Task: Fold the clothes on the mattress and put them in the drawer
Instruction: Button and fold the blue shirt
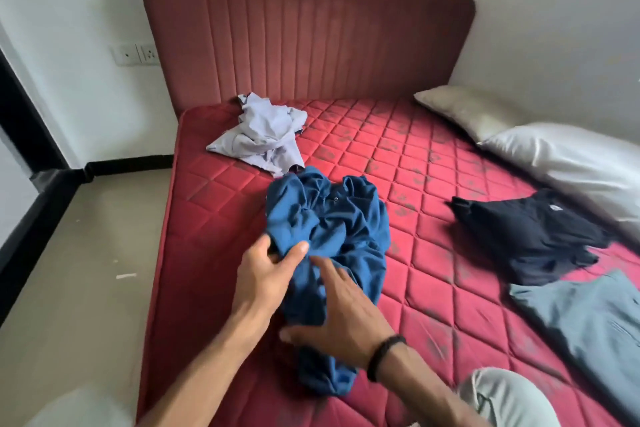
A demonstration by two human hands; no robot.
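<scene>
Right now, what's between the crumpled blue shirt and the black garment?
Head view: only bare quilted red mattress lies between the crumpled blue shirt and the black garment.

- A red quilted mattress (433, 191) is seen, backed by a red padded headboard (304, 35).
- A crumpled blue shirt (332, 236), a crumpled pale lilac garment (263, 135), a black garment (526, 236) and a grey-blue garment (585, 319) are laid on it.
- Two pillows (554, 152) are placed along its right edge.
</scene>
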